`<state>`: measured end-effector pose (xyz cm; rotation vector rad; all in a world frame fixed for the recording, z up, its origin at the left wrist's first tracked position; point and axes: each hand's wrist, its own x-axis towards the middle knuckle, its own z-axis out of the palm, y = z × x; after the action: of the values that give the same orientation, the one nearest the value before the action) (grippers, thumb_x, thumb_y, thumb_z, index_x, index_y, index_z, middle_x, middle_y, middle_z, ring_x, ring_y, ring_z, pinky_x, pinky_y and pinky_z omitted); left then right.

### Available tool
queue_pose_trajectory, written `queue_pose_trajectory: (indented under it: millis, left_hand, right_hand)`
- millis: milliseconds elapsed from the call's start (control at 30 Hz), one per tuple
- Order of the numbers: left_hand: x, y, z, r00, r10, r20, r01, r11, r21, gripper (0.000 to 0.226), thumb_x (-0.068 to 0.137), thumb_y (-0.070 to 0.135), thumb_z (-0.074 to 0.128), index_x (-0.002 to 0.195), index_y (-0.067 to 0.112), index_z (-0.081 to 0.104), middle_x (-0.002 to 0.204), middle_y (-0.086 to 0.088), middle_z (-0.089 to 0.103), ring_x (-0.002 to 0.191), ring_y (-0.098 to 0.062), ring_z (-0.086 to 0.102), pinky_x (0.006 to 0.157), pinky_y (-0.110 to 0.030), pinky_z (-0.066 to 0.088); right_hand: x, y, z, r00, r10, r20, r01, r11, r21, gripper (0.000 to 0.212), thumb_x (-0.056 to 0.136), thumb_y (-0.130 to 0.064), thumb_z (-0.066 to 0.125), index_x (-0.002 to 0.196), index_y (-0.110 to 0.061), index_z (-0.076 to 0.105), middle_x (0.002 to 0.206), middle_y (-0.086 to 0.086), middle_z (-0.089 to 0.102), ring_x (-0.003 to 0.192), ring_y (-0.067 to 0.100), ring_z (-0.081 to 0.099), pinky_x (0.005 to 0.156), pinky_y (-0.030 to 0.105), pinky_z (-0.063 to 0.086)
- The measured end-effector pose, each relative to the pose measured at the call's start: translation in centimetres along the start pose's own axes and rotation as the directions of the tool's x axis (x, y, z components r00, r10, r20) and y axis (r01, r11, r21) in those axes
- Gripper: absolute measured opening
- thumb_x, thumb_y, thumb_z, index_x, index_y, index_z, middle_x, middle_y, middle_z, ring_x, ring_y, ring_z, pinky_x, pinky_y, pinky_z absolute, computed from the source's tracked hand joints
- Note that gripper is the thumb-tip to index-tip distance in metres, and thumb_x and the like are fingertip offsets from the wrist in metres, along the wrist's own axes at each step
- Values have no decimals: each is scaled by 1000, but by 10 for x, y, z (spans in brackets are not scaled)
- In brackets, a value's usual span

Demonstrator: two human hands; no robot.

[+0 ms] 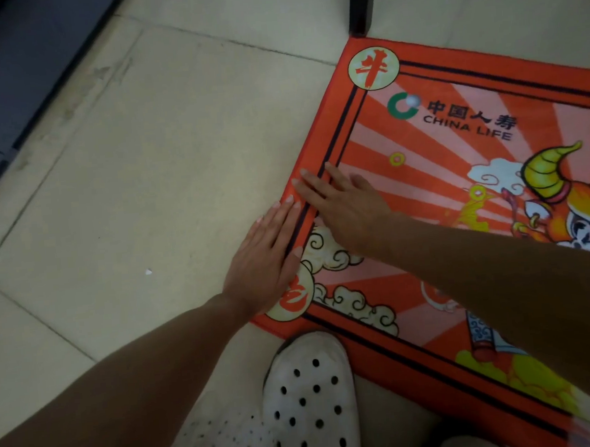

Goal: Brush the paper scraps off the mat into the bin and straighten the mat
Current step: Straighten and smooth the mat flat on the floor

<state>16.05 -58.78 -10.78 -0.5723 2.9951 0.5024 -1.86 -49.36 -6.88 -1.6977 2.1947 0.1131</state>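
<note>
The orange mat (443,181) lies on the tiled floor (123,188), its far corner just beside a dark furniture leg (361,0). Both hands lie flat, fingers straight, gripping nothing: the left hand (266,258) and right hand (348,211) press the mat's left border. The step looks like straightening; next probably calls for nudging that edge square to the tile lines. One scrap (148,271) lies left of the mat.

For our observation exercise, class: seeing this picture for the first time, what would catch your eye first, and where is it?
The bright orange mat with its cartoon ox fills the right side on the pale tiled floor. Both hands lie flat along its left edge: left hand nearer, right hand beyond. A white perforated shoe sits at the bottom.
</note>
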Motion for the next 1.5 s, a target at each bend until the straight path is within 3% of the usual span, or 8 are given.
queue_pose_trajectory:
  millis: [267,500,1100,1500]
  left_hand:
    - [1,1,-1,1000,-11,13,11,1000,-17,61,104,39,24,158,21,5,166,3,2,152,-9,-3,124,-34,4]
    - [1,-2,-2,999,11,49,-12,1000,28,61,105,42,21,158,18,2,166,2,-2,152,-10,-6,124,-37,7]
    - [0,-1,-3,999,40,8,-40,999,32,61,104,42,18,158,15,7,166,1,3,152,-11,-2,124,-38,5]
    - [34,11,-7,995,94,-16,-92,992,89,61,105,39,21,158,13,8,166,1,3,152,-9,-2,124,-35,5]
  right_hand:
    - [9,-4,-14,992,-1,124,3,1000,-11,77,99,-19,41,153,-23,-13,160,-6,-19,147,36,-11,117,50,16]
    - [17,-6,-19,978,31,207,-28,999,-19,74,100,-27,38,153,-26,-13,159,-8,-20,147,34,-13,117,51,12]
    - [6,-1,2,999,-27,-20,27,1000,0,64,104,-31,28,154,-19,-9,161,-4,-12,148,34,-8,118,46,15]
    - [-2,11,-8,997,67,-27,-65,996,61,74,99,-23,39,154,-14,-10,161,1,-12,149,27,-6,120,42,11]
